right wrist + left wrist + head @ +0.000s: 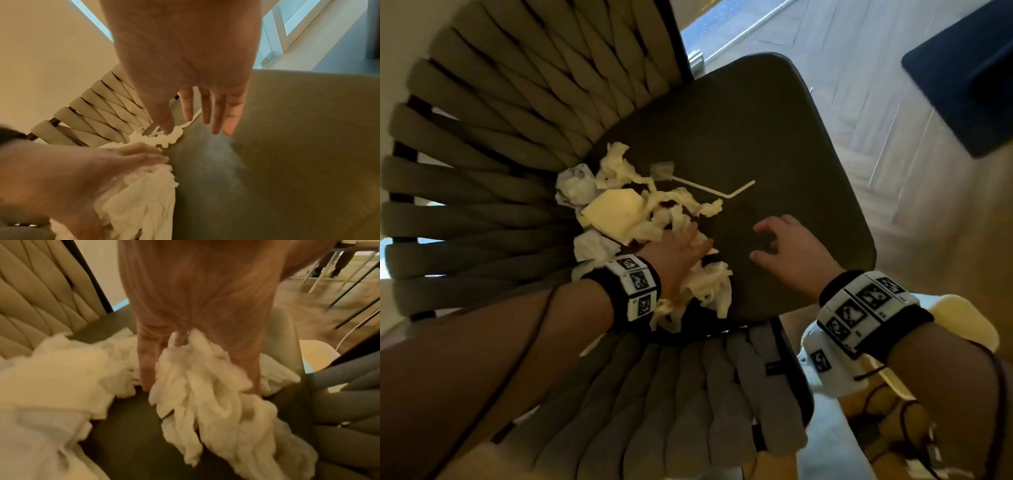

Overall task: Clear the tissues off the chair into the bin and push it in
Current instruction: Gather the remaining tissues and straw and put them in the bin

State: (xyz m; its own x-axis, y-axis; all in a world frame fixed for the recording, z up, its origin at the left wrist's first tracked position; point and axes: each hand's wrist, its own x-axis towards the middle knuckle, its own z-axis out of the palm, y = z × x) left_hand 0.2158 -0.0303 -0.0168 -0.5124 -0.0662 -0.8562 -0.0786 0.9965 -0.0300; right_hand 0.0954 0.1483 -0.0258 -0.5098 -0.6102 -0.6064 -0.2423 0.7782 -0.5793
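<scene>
Chair seat [774, 130]: dark cushion, woven strap back [493, 113] curving round the left side. Bent white straw [717, 191] lies beyond the tissues [626, 205], which are heaped at the seat's left, against the straps. Bin not identifiable. My left hand [681, 253] grips a crumpled tissue wad [205, 394]. My right hand [787, 246] hovers over bare cushion, fingers spread, holding nothing.

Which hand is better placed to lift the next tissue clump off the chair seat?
Left. The left hand already grips a tissue clump at the pile's near edge. The right hand hovers open above bare chair seat, holding nothing, nearer the bent straw.
</scene>
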